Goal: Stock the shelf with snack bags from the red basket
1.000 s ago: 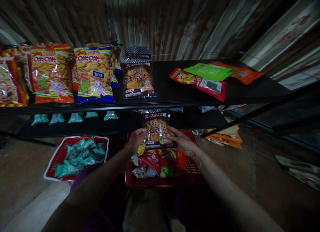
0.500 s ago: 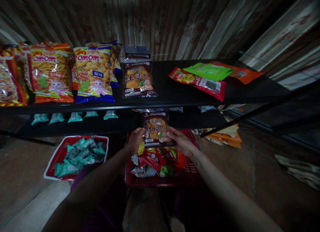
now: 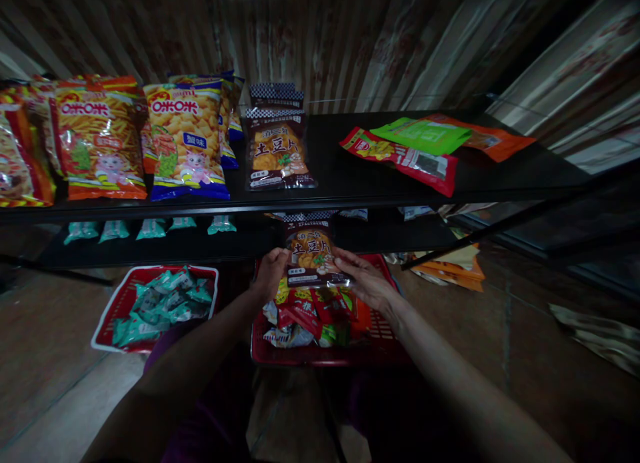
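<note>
Both hands, left point(image 3: 270, 273) and right point(image 3: 367, 283), are closed on the sides of 1 brown potato-chip packet point(image 3: 310, 250), held just below the front edge of the top shelf point(image 3: 350, 180) and above the red basket point(image 3: 330, 356). Matching brown packets point(image 3: 277, 150) already lie on that shelf, while the basket is heaped with mixed snack packets point(image 3: 305, 316).

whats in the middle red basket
Snack packets, mostly red, some green and white, fill the red basket. The brown chip bag in the left hand and right hand hides its back.
</note>
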